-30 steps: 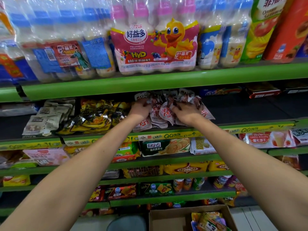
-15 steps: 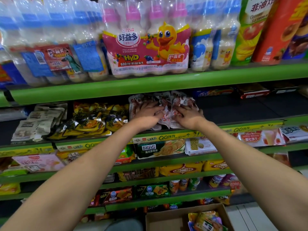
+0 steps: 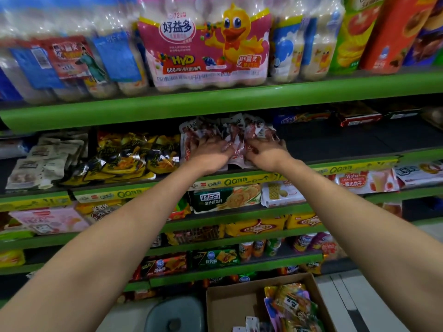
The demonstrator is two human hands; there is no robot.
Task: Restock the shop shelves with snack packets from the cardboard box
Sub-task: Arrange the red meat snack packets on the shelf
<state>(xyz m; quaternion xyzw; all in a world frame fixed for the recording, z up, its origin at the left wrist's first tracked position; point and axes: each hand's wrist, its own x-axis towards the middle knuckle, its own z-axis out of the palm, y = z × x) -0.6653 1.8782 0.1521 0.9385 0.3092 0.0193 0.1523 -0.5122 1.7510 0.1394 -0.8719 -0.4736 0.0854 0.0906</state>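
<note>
A bunch of red-and-white snack packets (image 3: 231, 130) stands on the second green shelf (image 3: 354, 167), leaning against each other. My left hand (image 3: 211, 153) presses flat against the left side of the bunch with its fingers spread. My right hand (image 3: 263, 152) presses on the right side in the same way. Both forearms reach up from the bottom corners. The cardboard box (image 3: 230, 304) lies on the floor below, with several colourful snack packets (image 3: 293, 305) in its right half.
Yellow-black packets (image 3: 134, 154) and pale packets (image 3: 48, 159) fill the shelf left of my hands; bare dark shelf lies to the right. Drink multipacks (image 3: 206, 49) stand above. Biscuit packs line the lower shelves. A grey stool (image 3: 175, 315) sits beside the box.
My hands have drawn closer together on the red-and-white packets and squeezed them into a tighter, more upright bunch. The view has tilted a little downward, showing more of the box.
</note>
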